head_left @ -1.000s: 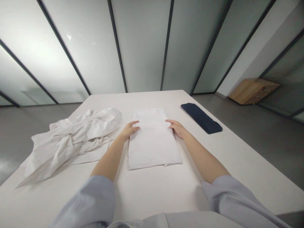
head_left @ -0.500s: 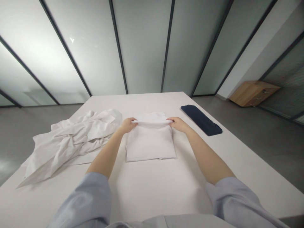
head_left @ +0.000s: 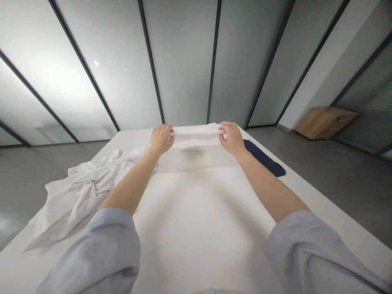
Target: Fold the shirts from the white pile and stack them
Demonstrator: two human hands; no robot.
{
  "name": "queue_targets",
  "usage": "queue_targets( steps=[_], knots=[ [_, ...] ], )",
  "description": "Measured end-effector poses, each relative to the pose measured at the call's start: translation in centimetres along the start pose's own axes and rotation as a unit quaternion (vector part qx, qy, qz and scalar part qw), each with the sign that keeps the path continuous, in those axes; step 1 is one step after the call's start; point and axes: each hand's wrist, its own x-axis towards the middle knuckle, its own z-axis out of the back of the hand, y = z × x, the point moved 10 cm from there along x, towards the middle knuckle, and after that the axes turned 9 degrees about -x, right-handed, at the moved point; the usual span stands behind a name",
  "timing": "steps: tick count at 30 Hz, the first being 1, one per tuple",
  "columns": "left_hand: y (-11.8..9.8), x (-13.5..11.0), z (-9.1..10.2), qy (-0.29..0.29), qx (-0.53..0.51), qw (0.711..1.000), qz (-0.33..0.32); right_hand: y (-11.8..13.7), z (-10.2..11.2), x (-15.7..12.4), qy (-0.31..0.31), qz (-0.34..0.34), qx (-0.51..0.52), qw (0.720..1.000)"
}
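A folded white cloth, perhaps a garment, is held up off the table by both hands and seen nearly edge-on. My left hand is closed on its left end, thumb below and fingers on top. At the right end, my right hand grips it the same way. Most of the cloth's flat face is hidden from me. A shadow lies on the white table beneath it.
A crumpled heap of white fabric spreads over the table's left side. Dark navy folded cloth lies near the right edge, partly behind my right hand. Beyond the table are frosted glass panels and a wooden cabinet.
Both hands have raised the folded white cloth from the table and moved it away from me. Its near part no longer rests on the tabletop.
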Motion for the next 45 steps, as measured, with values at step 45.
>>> queue_targets(
  steps=[45],
  knots=[
    [6.4,-15.6,-12.4,0.126,-0.29,0.925,0.213,-0.8,-8.6,-17.2,0.281,-0.192,0.169,0.925]
  ],
)
